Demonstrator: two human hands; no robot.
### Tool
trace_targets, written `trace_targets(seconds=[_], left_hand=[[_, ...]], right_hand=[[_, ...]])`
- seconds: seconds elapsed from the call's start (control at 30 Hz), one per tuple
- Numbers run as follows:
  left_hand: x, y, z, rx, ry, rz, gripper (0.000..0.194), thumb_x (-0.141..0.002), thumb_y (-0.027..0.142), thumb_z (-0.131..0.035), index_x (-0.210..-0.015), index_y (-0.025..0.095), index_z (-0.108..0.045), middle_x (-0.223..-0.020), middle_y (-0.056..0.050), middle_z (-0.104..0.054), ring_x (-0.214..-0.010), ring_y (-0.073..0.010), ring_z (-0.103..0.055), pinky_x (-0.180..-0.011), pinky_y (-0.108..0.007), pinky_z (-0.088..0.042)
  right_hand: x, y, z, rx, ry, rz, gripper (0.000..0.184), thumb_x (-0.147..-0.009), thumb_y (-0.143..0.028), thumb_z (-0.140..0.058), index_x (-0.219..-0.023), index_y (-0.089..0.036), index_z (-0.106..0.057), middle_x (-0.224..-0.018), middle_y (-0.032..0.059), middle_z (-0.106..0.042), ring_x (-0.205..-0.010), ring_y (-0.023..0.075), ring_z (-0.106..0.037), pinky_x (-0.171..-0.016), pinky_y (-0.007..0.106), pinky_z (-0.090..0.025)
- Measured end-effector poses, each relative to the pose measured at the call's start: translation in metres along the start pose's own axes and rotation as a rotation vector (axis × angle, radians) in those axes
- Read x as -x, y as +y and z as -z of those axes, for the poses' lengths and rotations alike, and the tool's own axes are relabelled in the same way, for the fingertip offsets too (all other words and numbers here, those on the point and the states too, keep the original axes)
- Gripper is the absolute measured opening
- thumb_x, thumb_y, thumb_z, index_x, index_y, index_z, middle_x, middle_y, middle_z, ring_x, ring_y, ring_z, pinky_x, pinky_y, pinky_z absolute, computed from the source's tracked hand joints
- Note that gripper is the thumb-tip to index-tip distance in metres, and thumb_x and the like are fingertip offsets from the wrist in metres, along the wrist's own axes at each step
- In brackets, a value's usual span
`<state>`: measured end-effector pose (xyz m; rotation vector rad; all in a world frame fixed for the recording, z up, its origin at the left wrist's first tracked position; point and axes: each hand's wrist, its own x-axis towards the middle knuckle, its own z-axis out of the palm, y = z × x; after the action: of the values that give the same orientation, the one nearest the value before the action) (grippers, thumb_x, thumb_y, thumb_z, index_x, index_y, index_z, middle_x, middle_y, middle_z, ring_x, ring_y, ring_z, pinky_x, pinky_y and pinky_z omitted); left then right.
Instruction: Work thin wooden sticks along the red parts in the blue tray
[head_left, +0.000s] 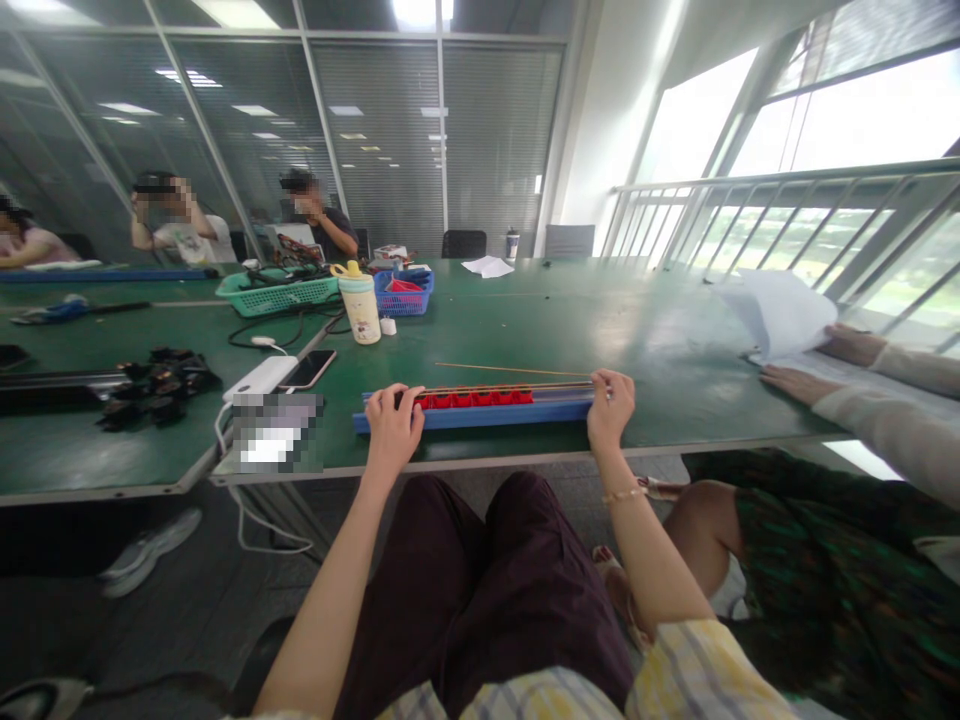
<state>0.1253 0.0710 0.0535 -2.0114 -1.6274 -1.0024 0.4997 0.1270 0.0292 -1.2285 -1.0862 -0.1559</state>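
Observation:
A long blue rail (487,415) lies along the table's near edge, with a row of red pieces (480,397) set in its channel. Above the red pieces runs a thin yellowish stick (551,384). My left hand (395,428) is closed at the rail's left end, finger and thumb pinching near the stick's left end. At the other end my right hand (611,405) is closed around the stick's right end, beside the rail. Behind the rail a second thin stick (487,368) slants toward my right hand; whether the fingers hold it too is hidden.
Left of the rail are a phone (309,369), a white power strip (259,380) and black parts (161,390). Farther back stand a bottle (361,310), a green basket (277,295) and a blue basket (405,295). At right, another person's hands rest on paper sheets (787,315).

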Motion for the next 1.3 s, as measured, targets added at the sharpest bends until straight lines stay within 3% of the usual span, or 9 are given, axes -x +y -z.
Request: trace_targets(seconds=[0.27, 0.43, 0.63, 0.77, 0.93, 1.13, 1.3], left_hand=[[0.000, -0.003, 0.000, 0.018, 0.012, 0.000, 0.036, -0.096, 0.030, -0.044, -0.125, 0.025, -0.063, -0.128, -0.012, -0.053, -0.119, -0.0302, -0.040, -0.104, -0.048, -0.037], [0.000, -0.004, 0.001, 0.012, 0.006, 0.009, 0.036, -0.096, 0.031, -0.043, -0.125, 0.025, -0.063, -0.128, -0.012, -0.054, -0.118, -0.0302, -0.040, -0.103, -0.048, -0.038], [0.000, -0.003, 0.003, 0.003, 0.000, 0.016, 0.036, -0.096, 0.031, -0.043, -0.126, 0.025, -0.063, -0.127, -0.012, -0.054, -0.118, -0.0307, -0.040, -0.101, -0.048, -0.039], [0.000, -0.002, 0.003, 0.008, 0.005, 0.014, 0.036, -0.096, 0.031, -0.043, -0.126, 0.025, -0.063, -0.127, -0.012, -0.054, -0.118, -0.0308, -0.040, -0.101, -0.048, -0.039], [0.000, -0.001, 0.003, 0.009, 0.002, 0.012, 0.035, -0.096, 0.031, -0.043, -0.125, 0.025, -0.063, -0.127, -0.012, -0.054, -0.117, -0.0303, -0.041, -0.101, -0.047, -0.038], [0.000, -0.003, 0.001, 0.009, -0.001, 0.009, 0.036, -0.096, 0.031, -0.043, -0.125, 0.024, -0.063, -0.127, -0.012, -0.054, -0.117, -0.0306, -0.041, -0.101, -0.048, -0.038], [0.000, -0.002, 0.001, 0.005, 0.009, 0.008, 0.036, -0.096, 0.031, -0.042, -0.124, 0.024, -0.063, -0.127, -0.012, -0.054, -0.117, -0.0306, -0.041, -0.101, -0.047, -0.038]], right_hand=[[-0.006, -0.005, -0.001, 0.082, -0.110, 0.049, 0.033, -0.094, -0.042, -0.049, -0.087, -0.019, -0.070, -0.095, 0.0085, -0.061, -0.095, 0.0217, -0.057, -0.091, 0.037, -0.046], [-0.042, -0.001, -0.003, 0.047, -0.377, 0.147, 0.029, -0.090, -0.040, -0.054, -0.083, -0.019, -0.072, -0.088, 0.0079, -0.070, -0.087, 0.0214, -0.061, -0.082, 0.034, -0.048], [-0.081, 0.024, -0.015, 0.155, -0.684, 0.058, 0.024, -0.083, -0.035, -0.058, -0.075, -0.018, -0.073, -0.069, 0.0044, -0.070, -0.071, 0.0193, -0.062, -0.072, 0.031, -0.045], [-0.082, 0.046, -0.019, 0.233, -0.770, 0.044, 0.019, -0.080, -0.030, -0.059, -0.075, -0.018, -0.073, -0.065, 0.0034, -0.069, -0.066, 0.0183, -0.059, -0.069, 0.030, -0.043], [-0.076, 0.054, -0.021, 0.259, -0.833, 0.028, 0.025, -0.081, -0.020, -0.053, -0.098, -0.019, -0.071, -0.070, 0.0010, -0.070, -0.065, 0.0153, -0.056, -0.068, 0.027, -0.043], [-0.078, 0.039, -0.021, 0.342, -0.916, 0.049, 0.023, -0.075, -0.015, -0.051, -0.071, -0.019, -0.072, -0.075, 0.0059, -0.072, -0.073, 0.0174, -0.060, -0.074, 0.027, -0.047], [-0.079, 0.030, -0.020, 0.346, -0.932, 0.127, 0.022, -0.074, -0.023, -0.053, -0.068, -0.023, -0.074, -0.063, 0.0046, -0.068, -0.067, 0.0192, -0.060, -0.067, 0.028, -0.048]])
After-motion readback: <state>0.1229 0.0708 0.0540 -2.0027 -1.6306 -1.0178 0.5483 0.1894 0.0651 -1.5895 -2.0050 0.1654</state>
